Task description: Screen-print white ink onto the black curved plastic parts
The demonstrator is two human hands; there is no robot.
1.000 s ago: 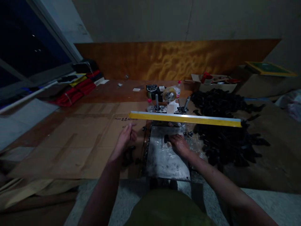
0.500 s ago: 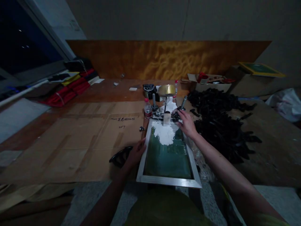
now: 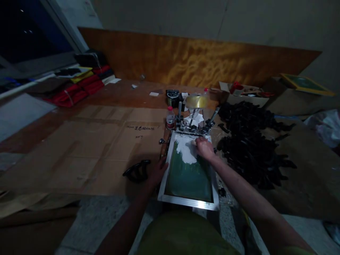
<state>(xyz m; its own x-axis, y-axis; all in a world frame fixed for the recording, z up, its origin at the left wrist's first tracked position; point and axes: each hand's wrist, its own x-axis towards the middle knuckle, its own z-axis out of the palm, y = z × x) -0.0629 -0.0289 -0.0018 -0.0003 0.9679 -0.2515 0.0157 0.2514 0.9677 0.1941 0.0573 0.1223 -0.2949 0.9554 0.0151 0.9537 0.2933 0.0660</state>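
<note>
A screen printing frame (image 3: 189,202) with silver edges and green mesh lies in front of me, hinged at its far end to a metal clamp (image 3: 191,131). White ink (image 3: 187,150) is spread over the far part of the mesh. My right hand (image 3: 205,148) is closed at the ink's right side, gripping a small pale squeegee (image 3: 193,142), mostly hidden by the fingers. Along the frame's left edge, my left hand (image 3: 159,170) has its fingers against the rail, dim in shadow. A black curved plastic part (image 3: 137,170) lies on the cardboard left of that hand.
Piled black parts (image 3: 255,148) lie to the right. A red-capped bottle (image 3: 170,118), a dark tub (image 3: 172,98) and a tape roll (image 3: 196,101) stand behind the frame. Flattened cardboard (image 3: 92,148) covers the left, with red bundles (image 3: 66,95) beyond.
My right hand has moved from the clamp down onto the mesh and closed on the pale squeegee that stood at the frame's far end. My left hand stays at the left edge. The view has shifted.
</note>
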